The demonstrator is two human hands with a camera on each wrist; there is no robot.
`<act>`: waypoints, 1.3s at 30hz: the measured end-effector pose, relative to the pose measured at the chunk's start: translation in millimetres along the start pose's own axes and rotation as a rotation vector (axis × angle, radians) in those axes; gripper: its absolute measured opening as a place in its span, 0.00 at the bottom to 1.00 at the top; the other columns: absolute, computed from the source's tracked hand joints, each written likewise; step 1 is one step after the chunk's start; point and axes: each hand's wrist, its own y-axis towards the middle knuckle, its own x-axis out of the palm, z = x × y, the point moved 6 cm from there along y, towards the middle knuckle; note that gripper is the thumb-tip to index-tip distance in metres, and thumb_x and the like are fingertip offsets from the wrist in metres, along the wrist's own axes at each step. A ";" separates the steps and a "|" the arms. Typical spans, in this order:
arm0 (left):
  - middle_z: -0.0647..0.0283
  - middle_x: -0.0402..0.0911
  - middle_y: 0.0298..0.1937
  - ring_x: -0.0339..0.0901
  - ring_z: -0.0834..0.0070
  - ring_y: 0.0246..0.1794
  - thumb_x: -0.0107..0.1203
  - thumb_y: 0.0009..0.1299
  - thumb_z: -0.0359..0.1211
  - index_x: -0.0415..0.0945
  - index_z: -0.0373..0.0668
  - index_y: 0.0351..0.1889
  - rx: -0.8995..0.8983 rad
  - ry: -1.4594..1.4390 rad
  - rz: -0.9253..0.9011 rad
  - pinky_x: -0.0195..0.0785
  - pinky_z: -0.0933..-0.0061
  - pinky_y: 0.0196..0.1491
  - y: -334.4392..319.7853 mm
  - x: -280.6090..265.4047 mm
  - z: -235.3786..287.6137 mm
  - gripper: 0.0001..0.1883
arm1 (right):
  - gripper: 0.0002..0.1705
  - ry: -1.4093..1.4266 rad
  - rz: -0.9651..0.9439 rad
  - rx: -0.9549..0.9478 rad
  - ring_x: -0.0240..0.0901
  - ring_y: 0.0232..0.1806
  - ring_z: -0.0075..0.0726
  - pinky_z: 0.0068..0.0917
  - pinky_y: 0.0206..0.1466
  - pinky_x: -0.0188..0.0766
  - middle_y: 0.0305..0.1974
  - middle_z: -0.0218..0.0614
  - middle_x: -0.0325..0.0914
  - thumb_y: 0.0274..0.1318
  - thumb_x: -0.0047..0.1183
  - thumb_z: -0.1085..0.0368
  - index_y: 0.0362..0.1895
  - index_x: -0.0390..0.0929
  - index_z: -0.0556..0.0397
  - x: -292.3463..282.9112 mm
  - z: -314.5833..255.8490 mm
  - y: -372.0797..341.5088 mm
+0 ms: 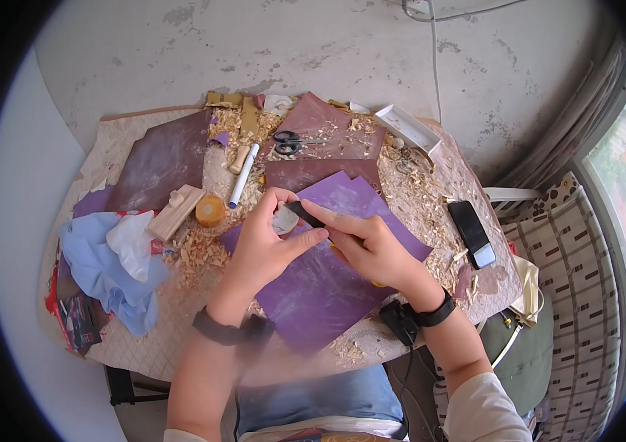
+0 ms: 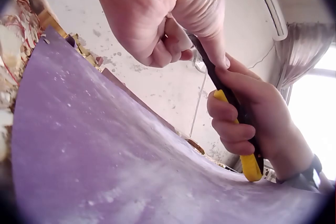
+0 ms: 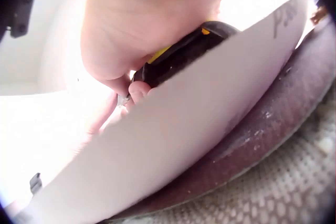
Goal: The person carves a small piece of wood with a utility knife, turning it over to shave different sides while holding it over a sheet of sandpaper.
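My left hand (image 1: 265,239) grips a small pale round wooden piece (image 1: 284,219), partly covered by the fingers. In my right hand (image 1: 375,250) is a file (image 2: 210,74) with a dark flat blade and a black-and-yellow handle (image 2: 252,167). Its dark blade (image 1: 304,214) lies against the wooden piece in the head view, and my left thumb reaches over toward the right fingers. Both hands are above a purple sandpaper sheet (image 1: 305,309) dusted with white powder. From the right wrist, the sheet's pale printed back (image 3: 210,108) shows along a curled edge, hiding part of the hand.
Wood shavings (image 1: 206,250) are strewn over the table. Left of the hands are a wooden block (image 1: 176,212), a yellow round piece (image 1: 210,211) and a blue cloth (image 1: 117,276). Beyond lie a marker (image 1: 244,175), scissors (image 1: 288,143) and a white tray (image 1: 407,127); a phone (image 1: 471,234) is at right.
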 end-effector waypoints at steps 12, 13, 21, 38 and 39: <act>0.68 0.70 0.51 0.70 0.80 0.54 0.72 0.62 0.31 0.69 0.41 0.52 -0.126 0.079 -0.005 0.72 0.74 0.54 -4.2 0.6 -0.7 0.24 | 0.30 0.034 0.006 -0.016 0.85 0.39 0.46 0.31 0.46 0.77 0.43 0.55 0.82 0.62 0.46 0.78 0.69 0.71 0.50 3.3 3.4 0.1; 0.68 0.70 0.51 0.69 0.80 0.54 0.71 0.62 0.31 0.69 0.41 0.52 -0.115 0.085 0.004 0.72 0.74 0.54 -4.3 0.2 -0.9 0.24 | 0.30 0.035 0.007 -0.016 0.85 0.39 0.46 0.31 0.46 0.77 0.43 0.55 0.82 0.62 0.46 0.78 0.69 0.71 0.50 3.6 3.9 0.2; 0.69 0.69 0.51 0.68 0.82 0.55 0.70 0.64 0.31 0.68 0.43 0.52 -0.104 0.023 -0.039 0.70 0.75 0.53 -3.6 0.7 -8.2 0.23 | 0.31 0.005 -0.027 0.007 0.82 0.30 0.50 0.32 0.38 0.76 0.34 0.58 0.80 0.60 0.47 0.78 0.69 0.71 0.48 5.7 2.7 -0.3; 0.71 0.71 0.48 0.71 0.85 0.49 0.68 0.67 0.31 0.67 0.45 0.53 -0.146 -0.046 -0.088 0.69 0.80 0.49 -6.1 2.7 -4.8 0.22 | 0.33 -0.018 0.004 -0.137 0.78 0.24 0.45 0.31 0.34 0.74 0.30 0.55 0.79 0.60 0.48 0.79 0.70 0.71 0.47 8.5 0.3 -1.4; 0.71 0.71 0.48 0.72 0.86 0.48 0.68 0.67 0.30 0.67 0.45 0.54 -0.136 -0.060 -0.101 0.69 0.81 0.48 -6.1 2.9 -4.9 0.22 | 0.33 -0.022 -0.029 -0.102 0.75 0.22 0.43 0.29 0.34 0.74 0.27 0.54 0.78 0.60 0.48 0.79 0.70 0.70 0.46 10.3 1.8 -1.6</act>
